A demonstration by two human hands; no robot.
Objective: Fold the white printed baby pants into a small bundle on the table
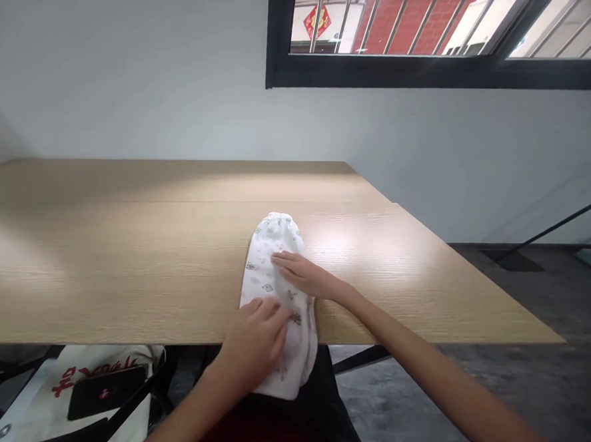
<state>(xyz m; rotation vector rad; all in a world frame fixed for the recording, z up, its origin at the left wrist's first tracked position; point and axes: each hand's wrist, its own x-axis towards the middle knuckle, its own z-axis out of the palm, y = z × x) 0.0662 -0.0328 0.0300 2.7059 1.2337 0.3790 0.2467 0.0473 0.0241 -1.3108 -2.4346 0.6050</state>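
A white printed cloth garment (267,276), with a gathered elastic-looking edge at its far end, lies lengthwise on the wooden table (127,258). Its near end hangs over the front edge towards my lap, and there a second layer shows along the right side. My right hand (306,276) rests flat on the upper half, fingers stretched out and pointing left. Closer to me, my left hand (260,336) lies over the lower left part with its fingers loosely bent on the fabric. What is under the left fingertips is partly hidden.
To the lower left, a dark phone (106,392) lies on a cream cloth bag (91,357) with red lettering, on a chair. The table's right edge slants away above the grey floor (401,401). A barred window (403,21) is in the wall behind.
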